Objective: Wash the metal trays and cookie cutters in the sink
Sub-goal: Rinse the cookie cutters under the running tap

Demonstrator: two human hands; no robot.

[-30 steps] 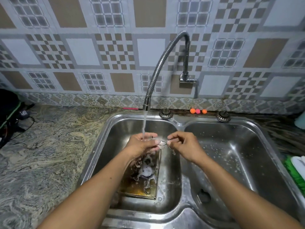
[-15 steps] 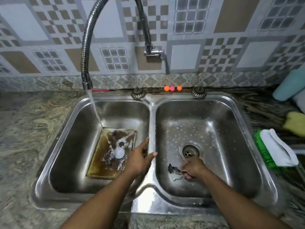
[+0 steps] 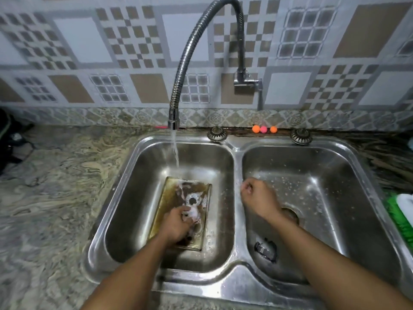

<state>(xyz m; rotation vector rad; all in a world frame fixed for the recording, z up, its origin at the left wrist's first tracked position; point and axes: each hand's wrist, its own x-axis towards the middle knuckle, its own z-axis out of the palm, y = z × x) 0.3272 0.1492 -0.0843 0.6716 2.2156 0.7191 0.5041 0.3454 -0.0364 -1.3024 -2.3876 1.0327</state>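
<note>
Seemingly left hand (image 3: 176, 225) grips cutter (image 3: 192, 213) on tray (image 3: 161, 204); right hand (image 3: 257, 198) curled near divider (image 3: 238, 162).

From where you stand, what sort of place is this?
Most likely a home kitchen: a double steel sink set in a marbled stone counter, a flexible tap running over a dirty metal tray, and a patterned tiled wall behind.

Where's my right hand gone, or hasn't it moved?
Yes. The right hand left the cookie cutter, moving up past the drain toward the divider.
</note>
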